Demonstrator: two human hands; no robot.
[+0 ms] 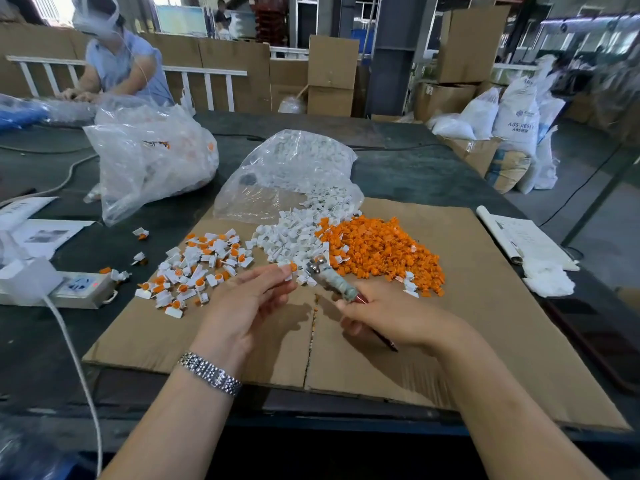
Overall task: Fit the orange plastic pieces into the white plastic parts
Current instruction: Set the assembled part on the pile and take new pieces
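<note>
Head cam: white part (288, 271) pinched in left hand (242, 303) fingers (273, 271).

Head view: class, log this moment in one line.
left hand pinches white part | right hand holds tool | orange pile waiting

Matt cardboard sheet (485, 306), glossy clear plastic bag (277, 178), shiny metal watch band (209, 373)

Flat brown cardboard sheet (467, 306) lies on dark tabletop (398, 168). On sheet: heap of orange plastic pieces (381, 251) at right, heap of white plastic parts (294, 233) just left of it, touching; scatter of assembled white-and-orange parts (194, 268) further left. Clear plastic bag of white parts (287, 171) behind heaps, mouth on sheet. Larger crumpled clear plastic bag (149, 157) behind-left, off sheet. White power strip (69, 289) left of sheet.
</note>
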